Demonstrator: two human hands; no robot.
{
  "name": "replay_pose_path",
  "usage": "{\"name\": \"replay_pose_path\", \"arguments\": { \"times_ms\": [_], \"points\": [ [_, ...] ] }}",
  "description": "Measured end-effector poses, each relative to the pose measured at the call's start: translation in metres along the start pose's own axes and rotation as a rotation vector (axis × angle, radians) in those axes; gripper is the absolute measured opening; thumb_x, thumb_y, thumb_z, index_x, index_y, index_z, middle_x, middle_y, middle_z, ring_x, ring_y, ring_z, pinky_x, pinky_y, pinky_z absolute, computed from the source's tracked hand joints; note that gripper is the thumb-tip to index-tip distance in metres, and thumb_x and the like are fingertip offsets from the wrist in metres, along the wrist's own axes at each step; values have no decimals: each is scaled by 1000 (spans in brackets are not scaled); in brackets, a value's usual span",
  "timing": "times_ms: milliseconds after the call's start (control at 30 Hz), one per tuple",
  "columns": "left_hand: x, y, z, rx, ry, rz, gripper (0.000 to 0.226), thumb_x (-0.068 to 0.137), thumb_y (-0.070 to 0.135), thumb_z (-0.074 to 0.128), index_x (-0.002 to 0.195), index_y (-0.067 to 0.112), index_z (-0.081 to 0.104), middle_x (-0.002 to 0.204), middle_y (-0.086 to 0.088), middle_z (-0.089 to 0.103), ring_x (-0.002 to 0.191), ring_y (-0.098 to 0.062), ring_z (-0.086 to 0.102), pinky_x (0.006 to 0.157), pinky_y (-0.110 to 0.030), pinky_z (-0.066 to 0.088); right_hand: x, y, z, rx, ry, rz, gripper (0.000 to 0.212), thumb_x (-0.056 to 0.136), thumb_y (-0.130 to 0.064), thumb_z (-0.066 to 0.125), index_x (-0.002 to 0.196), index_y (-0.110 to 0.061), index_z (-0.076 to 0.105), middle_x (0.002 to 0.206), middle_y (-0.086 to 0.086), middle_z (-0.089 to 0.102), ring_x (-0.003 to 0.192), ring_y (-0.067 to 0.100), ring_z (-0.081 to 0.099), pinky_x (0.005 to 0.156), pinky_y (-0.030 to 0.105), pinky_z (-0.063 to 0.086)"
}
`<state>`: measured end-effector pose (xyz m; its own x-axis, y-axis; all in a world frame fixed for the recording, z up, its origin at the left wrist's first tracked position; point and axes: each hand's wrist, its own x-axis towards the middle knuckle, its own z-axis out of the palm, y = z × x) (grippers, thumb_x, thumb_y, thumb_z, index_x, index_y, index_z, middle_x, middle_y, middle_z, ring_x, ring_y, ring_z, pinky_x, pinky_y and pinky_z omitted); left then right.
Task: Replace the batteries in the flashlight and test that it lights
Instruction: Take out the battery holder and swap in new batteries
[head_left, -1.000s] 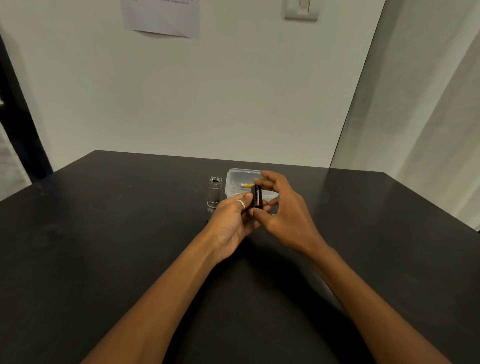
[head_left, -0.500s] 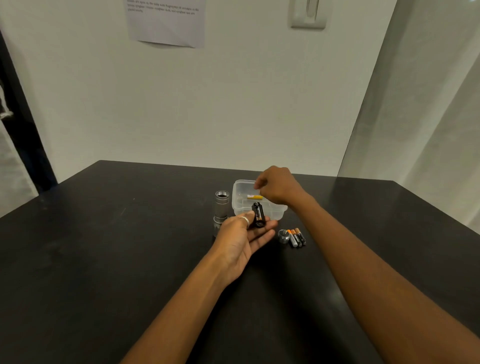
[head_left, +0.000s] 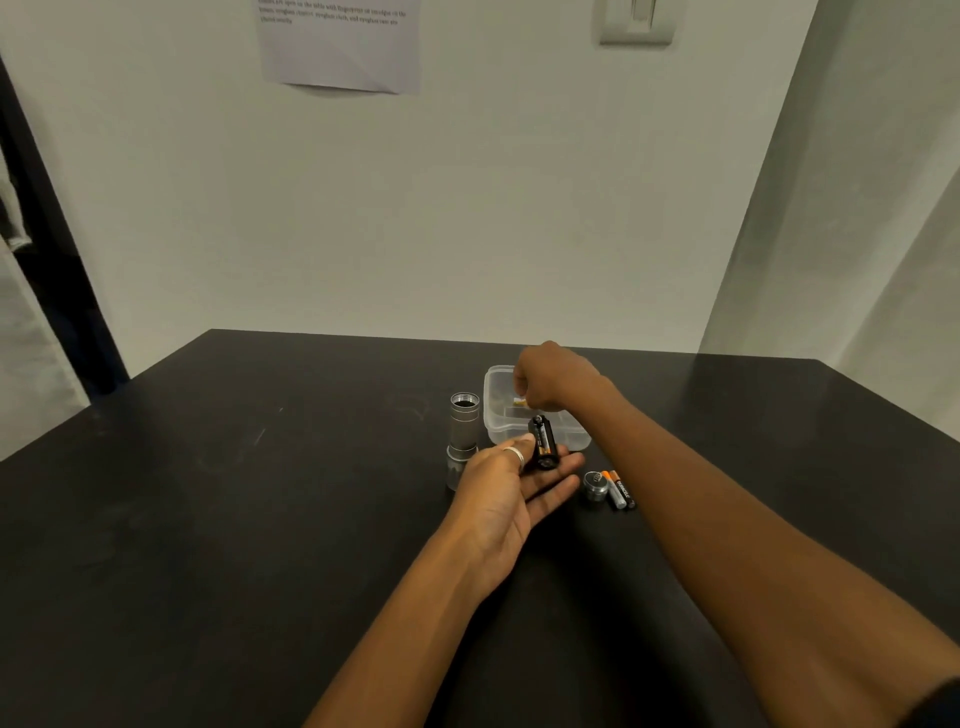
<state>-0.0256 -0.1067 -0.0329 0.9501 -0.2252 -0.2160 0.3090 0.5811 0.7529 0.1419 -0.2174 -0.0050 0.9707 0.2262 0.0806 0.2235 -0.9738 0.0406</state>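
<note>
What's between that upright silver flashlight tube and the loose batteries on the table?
Head view: the left hand, palm up, holding a black battery holder, then a round silver cap, between the silver flashlight tube and the loose batteries.

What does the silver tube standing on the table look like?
The flashlight body is a silvery-grey tube, metal by its look, with ringed grooves. It stands upright on its wider end on the black table, open threaded top up, dark inside. It is left of the clear plastic box, just behind the left hand; contact unclear.
</note>
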Motion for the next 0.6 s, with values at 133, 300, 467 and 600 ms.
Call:
{"name": "replay_pose_path", "arguments": {
  "times_ms": [133, 300, 467, 600],
  "points": [
    [-1, 0, 0, 7, -8, -2, 23, 107, 11, 44, 116, 1, 62, 99, -14, 75, 90, -21, 77, 70, -31, 62, -7, 0, -5, 11, 103, -25, 29, 92, -15, 62, 117, -24, 72, 124, 5, 67, 105, 29, 66, 85, 41, 57],
    [-3, 1, 2, 19, -9, -4, 23, 107, 12, 44, 110, 0, 64, 94, -13, 76, 88, -20, 77, 70, -31, 62, -47, 2, -34, 293, 335, -29, 24, 94, -16, 62, 114, -23, 73, 115, 5, 74, 97, 24, 68, 82, 34, 54],
    [-5, 1, 1, 37, -11, 8, 24, 107, 11, 43, 111, -1, 64, 90, -12, 77, 91, -21, 77, 71, -31, 62, -122, -1, -45, 581, 402, -35, 26, 90, -10, 58, 108, -24, 72, 77, -2, 73, 72, 13, 72, 76, 38, 60],
    [-6, 0, 1, 57, -32, 26, 27, 107, 12, 42, 118, -1, 63, 98, -14, 78, 93, -21, 76, 77, -31, 63, -163, -2, -33, 806, 433, 22, 25, 92, -11, 61, 109, -26, 71, 82, -2, 72, 72, 8, 74, 74, 35, 63]
  ]
}}
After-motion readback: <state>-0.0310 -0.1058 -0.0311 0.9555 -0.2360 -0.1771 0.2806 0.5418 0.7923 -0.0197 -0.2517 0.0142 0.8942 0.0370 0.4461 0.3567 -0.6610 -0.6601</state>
